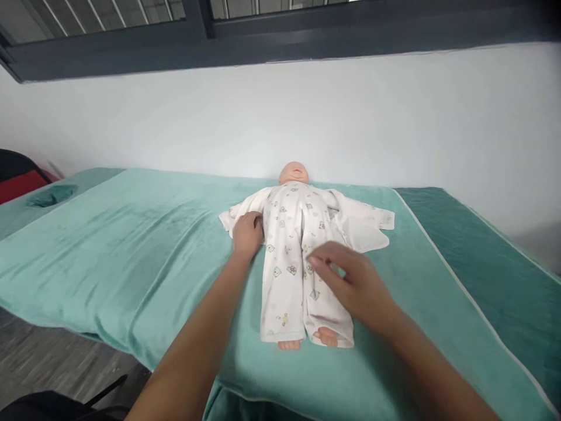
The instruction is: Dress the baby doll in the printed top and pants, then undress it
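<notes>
A baby doll [294,172] lies on its back, its head toward the wall and bare feet toward me. It wears white printed baby trousers [284,257], pulled high over the body, and a white baby shirt [366,225] whose sleeves and one front panel are spread to the sides. My left hand [248,235] rests by the trousers' left side, near the shirt's left sleeve, fingers curled closed; what they grip, if anything, is hidden. Over the right trouser leg hovers my right hand [355,283], slightly blurred, with fingers bent and a gap between thumb and forefinger.
A light green sheet [131,245] with wrinkles covers the bed, over a darker green cover [482,245] at the right. Behind stands a white wall [394,117] under a dark window frame [307,41]. A black and red object [21,178] is at the far left.
</notes>
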A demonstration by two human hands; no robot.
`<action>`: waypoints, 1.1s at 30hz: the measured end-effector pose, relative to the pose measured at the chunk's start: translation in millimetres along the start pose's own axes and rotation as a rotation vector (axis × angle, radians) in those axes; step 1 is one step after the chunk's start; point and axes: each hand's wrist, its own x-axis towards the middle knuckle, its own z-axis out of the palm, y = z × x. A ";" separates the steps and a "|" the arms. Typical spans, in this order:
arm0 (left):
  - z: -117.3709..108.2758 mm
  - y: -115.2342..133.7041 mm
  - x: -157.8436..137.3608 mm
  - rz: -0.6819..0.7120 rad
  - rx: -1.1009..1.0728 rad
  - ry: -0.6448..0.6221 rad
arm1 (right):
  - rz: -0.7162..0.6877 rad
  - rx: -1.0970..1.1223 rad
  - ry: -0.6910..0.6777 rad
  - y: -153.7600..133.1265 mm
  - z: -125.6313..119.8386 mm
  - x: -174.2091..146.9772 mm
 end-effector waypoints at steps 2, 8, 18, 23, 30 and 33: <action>-1.7 2.8 -0.7 0.014 -0.003 0.032 | -0.024 0.002 0.054 9.7 -0.5 35.0; -2.6 10.0 19.7 0.172 -0.046 0.168 | -0.004 -0.117 0.077 66.3 18.3 138.1; 8.3 14.4 91.7 0.163 -0.390 -0.122 | 0.071 -0.035 0.071 81.4 29.3 149.3; -3.2 14.4 98.2 0.039 -0.470 -0.353 | 0.219 -0.017 0.216 81.2 37.1 153.2; -1.3 16.3 98.0 -0.018 -0.543 -0.335 | 0.191 -0.032 0.150 77.6 34.3 153.5; 3.2 20.1 96.0 -0.035 -0.525 -0.224 | 0.190 -0.031 0.124 77.3 31.4 152.4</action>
